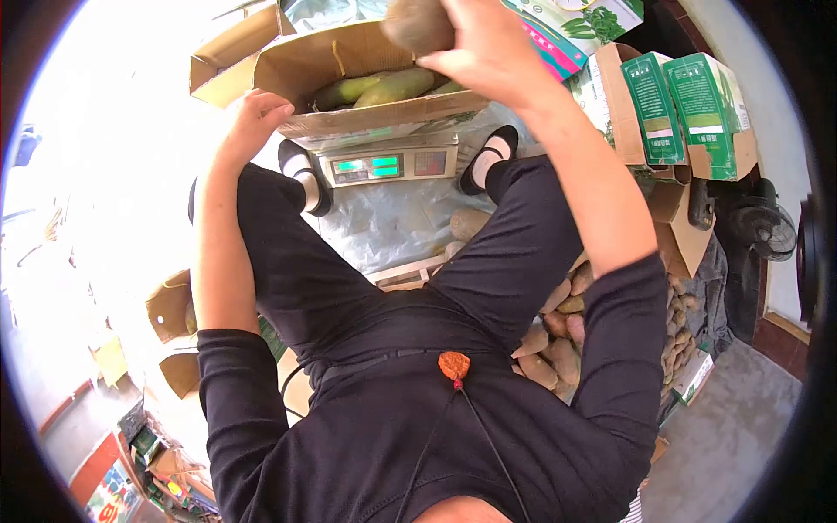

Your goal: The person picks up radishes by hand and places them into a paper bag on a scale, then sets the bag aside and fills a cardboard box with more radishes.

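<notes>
My right hand (488, 48) is raised over the right part of an open cardboard box (392, 115), closed around a brown tuber (418, 26) that looks like a sweet potato. The top of that hand runs out of view. Inside the box lie several long green vegetables (397, 87). With curled fingers, my left hand (260, 118) grips the box at its near left corner. Under the box stands a digital scale (388, 166) with lit green displays, between my feet.
Loose brown tubers (558, 353) lie in a pile by my right leg. Green printed cartons (680, 113) stand at the right, with a black fan (763, 222) beyond them. Plastic sheeting (384, 222) covers the floor. More cardboard boxes (174, 314) stand at my left.
</notes>
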`<state>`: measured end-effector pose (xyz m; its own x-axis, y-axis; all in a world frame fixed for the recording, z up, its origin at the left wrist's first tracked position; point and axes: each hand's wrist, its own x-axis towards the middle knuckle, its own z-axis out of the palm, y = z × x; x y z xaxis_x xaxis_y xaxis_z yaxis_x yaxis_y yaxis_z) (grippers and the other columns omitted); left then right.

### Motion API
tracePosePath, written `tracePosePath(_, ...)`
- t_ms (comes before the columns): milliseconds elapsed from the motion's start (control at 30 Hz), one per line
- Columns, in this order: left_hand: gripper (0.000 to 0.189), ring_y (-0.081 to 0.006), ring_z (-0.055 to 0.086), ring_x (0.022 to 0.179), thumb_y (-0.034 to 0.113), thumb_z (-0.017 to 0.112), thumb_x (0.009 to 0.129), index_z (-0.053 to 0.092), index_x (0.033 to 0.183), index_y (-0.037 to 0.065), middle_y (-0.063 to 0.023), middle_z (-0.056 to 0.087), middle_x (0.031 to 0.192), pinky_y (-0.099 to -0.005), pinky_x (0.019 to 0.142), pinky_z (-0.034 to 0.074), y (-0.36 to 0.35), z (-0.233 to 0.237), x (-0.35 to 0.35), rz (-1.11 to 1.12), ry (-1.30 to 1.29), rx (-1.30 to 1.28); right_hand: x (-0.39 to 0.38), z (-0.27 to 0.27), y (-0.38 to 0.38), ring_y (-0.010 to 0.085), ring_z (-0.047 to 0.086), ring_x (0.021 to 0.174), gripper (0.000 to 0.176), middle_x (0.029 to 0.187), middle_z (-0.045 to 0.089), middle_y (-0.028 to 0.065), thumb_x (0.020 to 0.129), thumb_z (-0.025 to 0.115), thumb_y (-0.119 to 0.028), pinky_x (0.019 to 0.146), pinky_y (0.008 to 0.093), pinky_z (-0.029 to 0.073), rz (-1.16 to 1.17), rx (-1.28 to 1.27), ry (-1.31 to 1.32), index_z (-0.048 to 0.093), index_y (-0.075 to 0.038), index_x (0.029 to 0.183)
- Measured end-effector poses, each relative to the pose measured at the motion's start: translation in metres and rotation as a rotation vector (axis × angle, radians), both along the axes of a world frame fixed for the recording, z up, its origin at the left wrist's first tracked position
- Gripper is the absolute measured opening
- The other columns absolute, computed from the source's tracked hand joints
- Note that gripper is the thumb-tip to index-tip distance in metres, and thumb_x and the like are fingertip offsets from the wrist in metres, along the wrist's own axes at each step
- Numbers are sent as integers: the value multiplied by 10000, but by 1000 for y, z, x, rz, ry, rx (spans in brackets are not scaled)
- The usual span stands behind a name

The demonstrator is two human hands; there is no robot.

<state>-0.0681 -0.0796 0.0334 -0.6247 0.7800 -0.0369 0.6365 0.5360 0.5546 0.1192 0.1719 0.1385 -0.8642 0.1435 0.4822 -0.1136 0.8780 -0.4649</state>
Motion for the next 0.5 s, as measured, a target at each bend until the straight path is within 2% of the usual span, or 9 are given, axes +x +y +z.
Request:
tracePosePath(67, 221, -205, 528, 879, 172, 593, 821, 648, 895, -29, -92, 581, 881, -313, 808, 413, 0, 0, 2, 19, -13, -2, -28, -20, -15, 350, 521, 966, 470, 991, 531, 183, 602, 655, -78, 817, 425, 427, 14, 132, -1, 485, -26, 1038)
tracePosePath(133, 224, -201, 528, 882, 175, 595, 821, 648, 893, -30, -90, 582, 872, -310, 809, 412, -2, -1, -1, 36, -25, -1, -51, -24, -37, 312, 538, 972, 455, 986, 568, 137, 649, 688, -174, 804, 418, 435, -25, 271, -220, 516, -67, 1057)
tracePosePath(200, 240, -252, 572, 826, 220, 590, 808, 656, 881, 2, -106, 598, 868, -345, 771, 437, -4, -8, -7, -23, 34, -14, -78, -70, -55, 237, 547, 1036, 534, 1132, 543, 100, 709, 701, -257, 850, 418, 429, -147, 534, -210, 474, -132, 1176)
tracePosePath(333, 236, -242, 569, 844, 214, 594, 811, 652, 889, -1, -106, 596, 872, -337, 779, 434, -6, -4, -5, -17, -62, -22, -73, -89, -64, 272, 524, 1072, 604, 1183, 525, 130, 706, 699, -220, 844, 384, 433, -127, 414, -291, 444, -150, 1248)
tracePosePath(400, 253, -196, 538, 901, 209, 601, 825, 642, 916, -24, -95, 596, 883, -295, 826, 407, -6, -1, -2, 8, -103, -27, -63, -90, -44, 258, 572, 979, 473, 1048, 598, 85, 727, 674, -314, 800, 431, 440, -103, 356, -253, 526, -152, 1147)
tracePosePath(433, 259, -197, 543, 898, 221, 605, 824, 646, 931, -10, -98, 601, 905, -301, 825, 410, -5, -3, -5, 3, -122, -38, -46, -63, -36, 307, 551, 972, 439, 1002, 592, 113, 691, 677, -275, 807, 424, 437, -110, 295, -322, 538, -93, 1066)
tracePosePath(467, 259, -197, 543, 898, 221, 605, 824, 646, 931, -10, -98, 601, 905, -301, 825, 410, -5, -4, -5, -1, -128, -41, -37, -41, -28, 295, 567, 975, 418, 1035, 608, 109, 710, 657, -314, 814, 429, 442, -137, 247, -483, 573, -108, 1063)
tracePosePath(500, 257, -195, 544, 898, 224, 605, 825, 648, 937, -3, -97, 601, 907, -303, 825, 412, -5, -4, -5, 6, -103, -27, -29, -56, -8, 279, 576, 981, 410, 1034, 618, 121, 700, 659, -309, 823, 417, 448, -148, 212, -345, 600, -102, 1049)
